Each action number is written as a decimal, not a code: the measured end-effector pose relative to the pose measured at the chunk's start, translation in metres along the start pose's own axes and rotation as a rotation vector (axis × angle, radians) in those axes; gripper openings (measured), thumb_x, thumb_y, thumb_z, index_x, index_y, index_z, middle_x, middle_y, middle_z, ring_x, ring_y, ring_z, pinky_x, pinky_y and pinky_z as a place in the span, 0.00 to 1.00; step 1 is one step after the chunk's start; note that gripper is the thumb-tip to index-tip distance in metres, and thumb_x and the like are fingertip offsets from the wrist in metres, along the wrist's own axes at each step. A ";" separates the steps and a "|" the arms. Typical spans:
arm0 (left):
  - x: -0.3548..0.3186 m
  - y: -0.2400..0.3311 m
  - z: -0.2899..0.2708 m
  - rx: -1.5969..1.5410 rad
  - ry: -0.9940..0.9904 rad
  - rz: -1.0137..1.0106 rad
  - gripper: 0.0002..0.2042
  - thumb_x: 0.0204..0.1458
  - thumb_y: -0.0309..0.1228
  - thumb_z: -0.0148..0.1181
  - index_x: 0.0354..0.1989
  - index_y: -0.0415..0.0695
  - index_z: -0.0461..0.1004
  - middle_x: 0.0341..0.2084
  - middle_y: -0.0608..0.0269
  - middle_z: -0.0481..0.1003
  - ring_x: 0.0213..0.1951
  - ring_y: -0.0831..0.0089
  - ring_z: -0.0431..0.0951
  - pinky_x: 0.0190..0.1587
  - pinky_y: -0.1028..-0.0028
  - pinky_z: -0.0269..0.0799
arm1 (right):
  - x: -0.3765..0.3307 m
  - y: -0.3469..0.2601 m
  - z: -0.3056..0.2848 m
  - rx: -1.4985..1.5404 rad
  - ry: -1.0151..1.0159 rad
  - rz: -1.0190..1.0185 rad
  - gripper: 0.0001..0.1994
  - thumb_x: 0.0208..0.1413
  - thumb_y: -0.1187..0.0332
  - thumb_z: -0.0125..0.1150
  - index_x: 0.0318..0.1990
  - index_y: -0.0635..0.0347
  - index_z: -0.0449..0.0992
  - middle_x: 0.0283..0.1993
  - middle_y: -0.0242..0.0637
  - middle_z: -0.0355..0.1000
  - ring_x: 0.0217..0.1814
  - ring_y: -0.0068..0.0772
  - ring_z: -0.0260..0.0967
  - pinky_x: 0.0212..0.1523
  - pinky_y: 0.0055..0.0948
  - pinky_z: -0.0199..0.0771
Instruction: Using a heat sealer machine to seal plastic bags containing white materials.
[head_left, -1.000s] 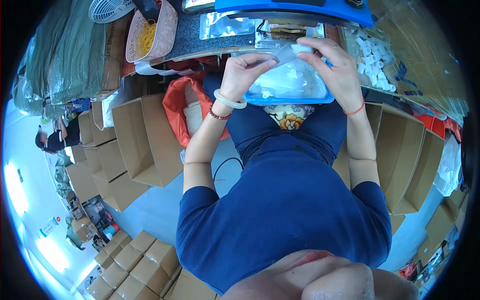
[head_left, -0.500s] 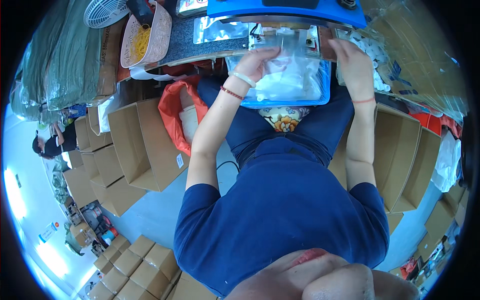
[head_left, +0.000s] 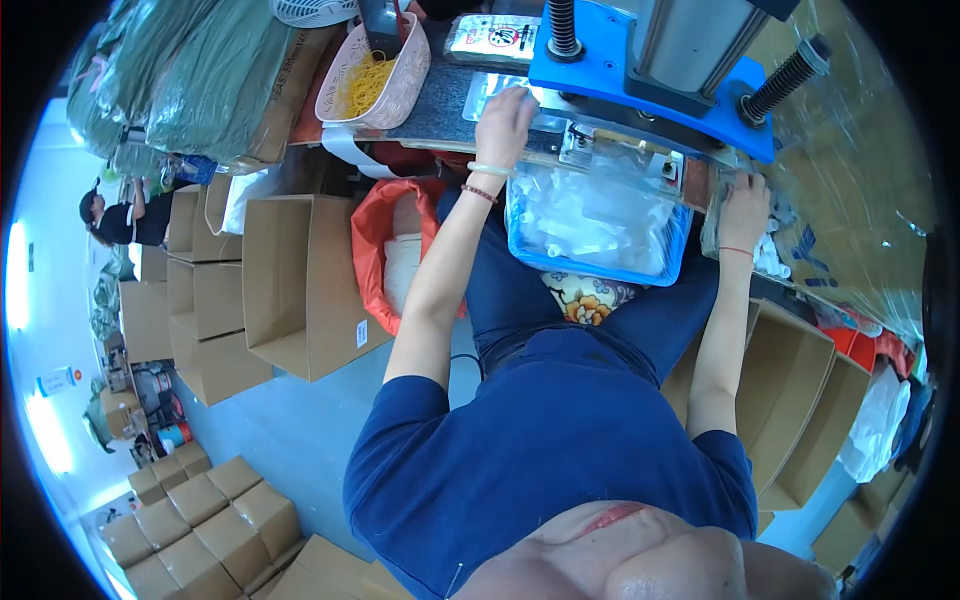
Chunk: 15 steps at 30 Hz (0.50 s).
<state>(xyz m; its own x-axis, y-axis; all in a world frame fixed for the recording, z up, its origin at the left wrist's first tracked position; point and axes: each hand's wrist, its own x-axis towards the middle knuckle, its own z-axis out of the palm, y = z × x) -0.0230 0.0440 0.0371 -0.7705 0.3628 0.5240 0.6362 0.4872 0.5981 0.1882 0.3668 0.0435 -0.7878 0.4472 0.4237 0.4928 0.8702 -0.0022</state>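
Observation:
A clear plastic bag [head_left: 595, 215] with a blue bottom edge and white contents hangs from under the blue press machine [head_left: 650, 60], its top edge in the machine's bar. My left hand [head_left: 503, 115] rests flat on the dark table top at the bag's upper left corner, fingers together. My right hand [head_left: 742, 200] lies at the bag's right side, touching a stack of clear packets [head_left: 725, 215]. Whether either hand pinches the bag I cannot tell.
A pink basket [head_left: 385, 75] of yellow rubber bands stands on the table at the left. Open cardboard boxes [head_left: 300, 285] and an orange bag [head_left: 385, 250] stand to my left, more boxes [head_left: 800, 400] to my right. Another person [head_left: 125, 220] works far left.
Both hands carried the bag up from over my lap and away from me, putting its top edge under the blue machine. The hands then spread apart to the bag's two sides.

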 end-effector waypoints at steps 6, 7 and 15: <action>-0.057 -0.024 -0.005 0.330 -0.184 0.386 0.18 0.50 0.26 0.57 0.51 0.40 0.72 0.53 0.53 0.73 0.58 0.60 0.71 0.61 0.60 0.64 | -0.011 -0.003 0.004 0.061 0.117 0.159 0.16 0.50 0.72 0.60 0.48 0.51 0.74 0.46 0.41 0.69 0.46 0.49 0.68 0.45 0.44 0.69; -0.061 -0.025 -0.006 0.294 -0.151 0.339 0.16 0.49 0.24 0.57 0.48 0.40 0.73 0.50 0.54 0.75 0.54 0.59 0.73 0.58 0.62 0.67 | -0.011 -0.002 0.004 0.022 0.055 0.109 0.17 0.50 0.72 0.60 0.49 0.51 0.74 0.46 0.41 0.69 0.46 0.49 0.68 0.46 0.45 0.69; -0.035 -0.030 -0.007 0.122 -0.083 0.337 0.06 0.49 0.23 0.59 0.35 0.39 0.79 0.37 0.55 0.79 0.40 0.56 0.77 0.44 0.63 0.73 | -0.008 0.018 -0.007 0.000 0.188 -0.057 0.18 0.52 0.73 0.58 0.53 0.51 0.74 0.47 0.41 0.72 0.47 0.49 0.68 0.51 0.43 0.68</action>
<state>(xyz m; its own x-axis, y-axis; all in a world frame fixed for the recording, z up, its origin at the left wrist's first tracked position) -0.0142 0.0113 0.0050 -0.5218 0.5802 0.6254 0.8497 0.4187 0.3205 0.2062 0.3778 0.0467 -0.7313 0.3503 0.5852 0.4489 0.8932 0.0265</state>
